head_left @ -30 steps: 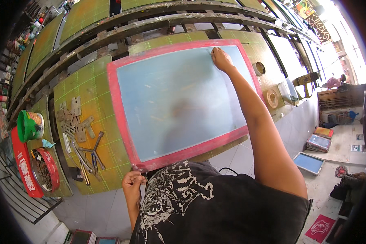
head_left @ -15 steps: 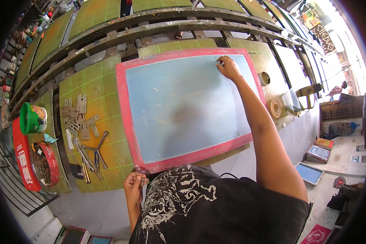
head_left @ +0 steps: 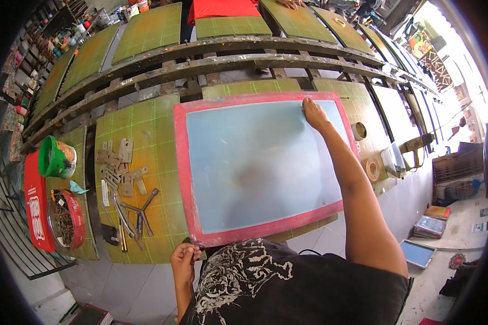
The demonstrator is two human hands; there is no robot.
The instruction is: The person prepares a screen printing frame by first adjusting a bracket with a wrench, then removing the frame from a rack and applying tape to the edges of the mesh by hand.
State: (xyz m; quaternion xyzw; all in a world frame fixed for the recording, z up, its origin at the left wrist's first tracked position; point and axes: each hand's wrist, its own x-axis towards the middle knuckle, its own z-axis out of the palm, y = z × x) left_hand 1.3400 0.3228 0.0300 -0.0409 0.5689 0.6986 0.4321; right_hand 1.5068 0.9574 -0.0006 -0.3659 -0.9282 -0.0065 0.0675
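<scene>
A screen-printing screen (head_left: 238,179), with blue translucent mesh and a pink-taped frame, lies across the printing boards before me. My right hand (head_left: 315,115) reaches over it to the mesh near the far right corner. Its fingers are bent and drawn together, their tips just inside the far rail; whatever they may hold is hidden. Beside the near left corner of the screen is my left hand (head_left: 183,260), thumb and fingers pinched together close to the frame. What is in that pinch is too small to make out.
Left of the screen lie metal brackets (head_left: 126,150), a three-armed wrench (head_left: 145,208), a green bucket (head_left: 53,157) and a round tin of screws (head_left: 77,222). Tape rolls (head_left: 372,169) and a clear container (head_left: 393,161) stand at right. A person's hand (head_left: 291,4) and red cloth (head_left: 222,8) show beyond the rails.
My view has shifted, so the whole scene sits lower and farther right. The right hand's fingers are now closer together and nearer the far rail. The left hand remains by its corner.
</scene>
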